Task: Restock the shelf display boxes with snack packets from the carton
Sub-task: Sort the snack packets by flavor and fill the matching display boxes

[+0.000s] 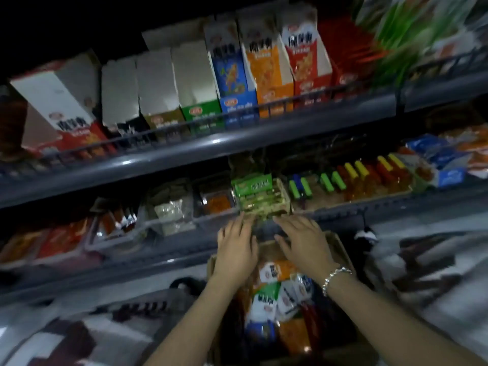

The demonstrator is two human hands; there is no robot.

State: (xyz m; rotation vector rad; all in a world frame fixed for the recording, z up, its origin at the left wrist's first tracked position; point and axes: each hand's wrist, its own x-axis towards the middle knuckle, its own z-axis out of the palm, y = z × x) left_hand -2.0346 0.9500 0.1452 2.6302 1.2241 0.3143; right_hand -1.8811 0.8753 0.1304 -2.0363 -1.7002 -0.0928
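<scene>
1. The left hand (237,247) lay flat, fingers straight and apart, holding nothing.
2. Green-labelled snack packets (260,196) filled a display box (284,204) on the middle shelf.
3. The right hand (303,241), fingers spread and empty, hovered above the carton (340,249).

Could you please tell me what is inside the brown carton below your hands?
The carton holds loose snack packets in orange, green, white, blue and red, piled unevenly. Both hands, left and right, cover its far end, and whatever lies beneath the top packets is hidden.
</scene>
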